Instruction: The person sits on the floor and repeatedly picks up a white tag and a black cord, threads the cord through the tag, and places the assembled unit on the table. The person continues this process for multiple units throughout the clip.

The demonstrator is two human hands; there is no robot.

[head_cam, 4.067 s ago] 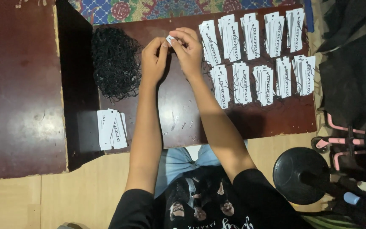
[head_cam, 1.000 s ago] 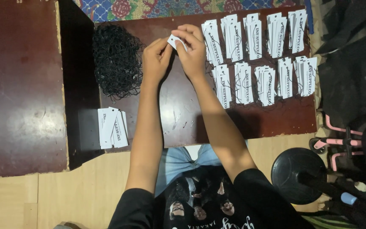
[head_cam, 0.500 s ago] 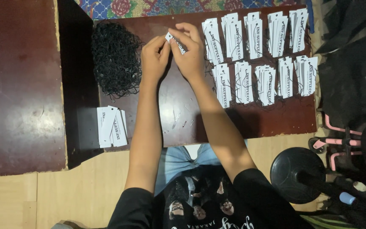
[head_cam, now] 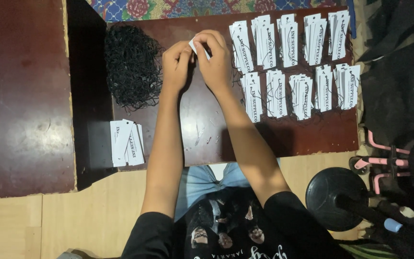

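At the far middle of the dark wooden table (head_cam: pixel 202 139), both hands meet over one small white paper tag (head_cam: pixel 195 46). The left hand (head_cam: pixel 177 60) and the right hand (head_cam: pixel 215 56) press their fingertips together on it, so the tag sits pinched between them, raised a little off the wood. Only a corner of it shows, tilted, with its long axis running roughly from near-right to far-left; neither hand is nearer, since both touch it. Whether a string is already in the pinch cannot be told.

Just left of the left hand lies a tangled heap of black string (head_cam: pixel 132 67). Right of the right hand, two rows of stacked white tags (head_cam: pixel 293 62) stand side by side, their long axes pointing near to far, black loops trailing from them. Near the left edge of the table lies a separate small pile of white tags (head_cam: pixel 126 143). Beyond the far edge runs a patterned floral cloth (head_cam: pixel 178 8); a reddish board (head_cam: pixel 22 96) lies to the left, and a black round stand base (head_cam: pixel 336 192) sits near right on the pale floor.
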